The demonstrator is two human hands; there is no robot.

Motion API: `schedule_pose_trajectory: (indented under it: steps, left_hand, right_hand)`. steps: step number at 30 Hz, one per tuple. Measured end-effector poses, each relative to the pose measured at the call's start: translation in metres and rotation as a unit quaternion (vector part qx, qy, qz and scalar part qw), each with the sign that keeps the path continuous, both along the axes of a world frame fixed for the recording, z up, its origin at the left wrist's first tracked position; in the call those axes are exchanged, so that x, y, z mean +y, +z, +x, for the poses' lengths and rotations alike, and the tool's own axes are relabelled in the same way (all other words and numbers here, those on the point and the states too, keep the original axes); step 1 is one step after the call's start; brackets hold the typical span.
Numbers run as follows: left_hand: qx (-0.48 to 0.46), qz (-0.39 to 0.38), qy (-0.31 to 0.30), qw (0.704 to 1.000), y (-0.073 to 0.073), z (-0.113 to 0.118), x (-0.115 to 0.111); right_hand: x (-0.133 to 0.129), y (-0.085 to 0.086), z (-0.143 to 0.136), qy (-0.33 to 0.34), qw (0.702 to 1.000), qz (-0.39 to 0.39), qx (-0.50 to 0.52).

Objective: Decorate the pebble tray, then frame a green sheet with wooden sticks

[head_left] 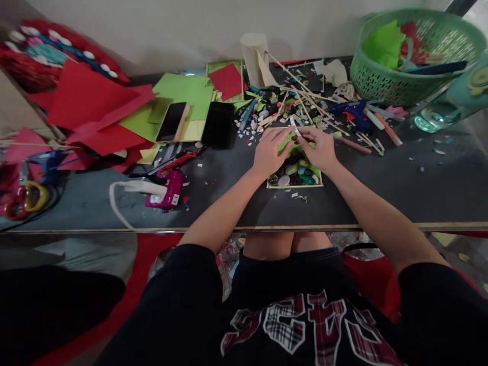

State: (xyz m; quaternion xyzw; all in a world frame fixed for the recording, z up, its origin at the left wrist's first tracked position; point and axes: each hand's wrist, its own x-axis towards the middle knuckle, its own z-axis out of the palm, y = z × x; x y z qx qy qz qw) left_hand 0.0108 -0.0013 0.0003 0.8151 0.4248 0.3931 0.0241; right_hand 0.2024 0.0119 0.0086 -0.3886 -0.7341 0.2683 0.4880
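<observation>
two hands pinch a small white strip over the pebble tray, mid tabletop: left hand, right hand, fingers closed on it. looks light, flimsy; hold by ends.

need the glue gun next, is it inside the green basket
No, the blue glue gun lies on the dark table in front of the green basket, not in it.

Left hand: fingers curled, knuckles up | right hand: fingertips pinched, meeting left | both forearms extended forward, converging.
</observation>
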Motion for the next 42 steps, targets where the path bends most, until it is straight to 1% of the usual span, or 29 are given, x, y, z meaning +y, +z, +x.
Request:
schedule_pose_trajectory:
  steps: [3, 7, 11, 14, 16, 18, 21, 26, 29, 33, 38, 40, 42]
  left_hand:
    - [0.005, 0.008, -0.012, 1.0, 0.0, 0.003, -0.001]
    - [-0.012, 0.022, -0.01, 1.0, 0.003, 0.003, -0.002]
    - [-0.035, 0.013, -0.025, 0.999, 0.005, 0.004, -0.003]
    - [-0.047, 0.003, -0.002, 0.999, 0.005, 0.004, -0.004]
    - [-0.046, 0.003, 0.019, 0.999, 0.004, 0.004, -0.004]
    - [-0.037, 0.009, 0.028, 0.999, 0.003, 0.004, -0.004]
    - [-0.022, 0.009, 0.027, 0.999, 0.003, 0.004, -0.003]
    - [-0.012, 0.021, 0.04, 0.999, 0.004, 0.005, -0.004]
    - [-0.002, 0.027, 0.026, 0.999, 0.006, 0.006, -0.005]
    - [0.012, 0.046, -0.001, 0.999, 0.007, 0.008, -0.007]
    - [0.053, 0.073, -0.024, 0.996, 0.009, 0.011, -0.012]
    - [0.07, 0.079, -0.029, 0.994, 0.011, 0.012, -0.014]
    - [0.082, 0.081, -0.027, 0.993, 0.013, 0.014, -0.014]
  right_hand:
    - [0.0, -0.002, 0.0, -0.004, 1.0, 0.007, 0.006]
    - [0.002, -0.005, -0.001, -0.026, 0.999, 0.025, -0.002]
    - [0.004, -0.006, 0.0, -0.047, 0.999, 0.021, -0.013]
    - [0.006, -0.007, 0.003, -0.054, 0.998, 0.011, -0.024]
    - [0.005, -0.006, 0.003, -0.051, 0.998, 0.012, -0.037]
    - [0.003, -0.004, 0.003, -0.037, 0.998, 0.016, -0.053]
    - [-0.001, -0.001, 0.001, -0.021, 0.996, 0.021, -0.079]
    - [-0.005, 0.003, 0.002, -0.013, 0.993, 0.023, -0.113]
    - [-0.006, 0.007, 0.003, -0.009, 0.992, 0.024, -0.122]
    - [-0.008, 0.012, 0.003, -0.002, 0.994, 0.006, -0.106]
    - [-0.011, 0.017, 0.0, -0.002, 0.994, 0.025, -0.102]
    - [-0.013, 0.019, -0.001, 0.002, 0.997, 0.013, -0.074]
    - [-0.015, 0.021, -0.003, 0.004, 1.0, -0.014, -0.023]
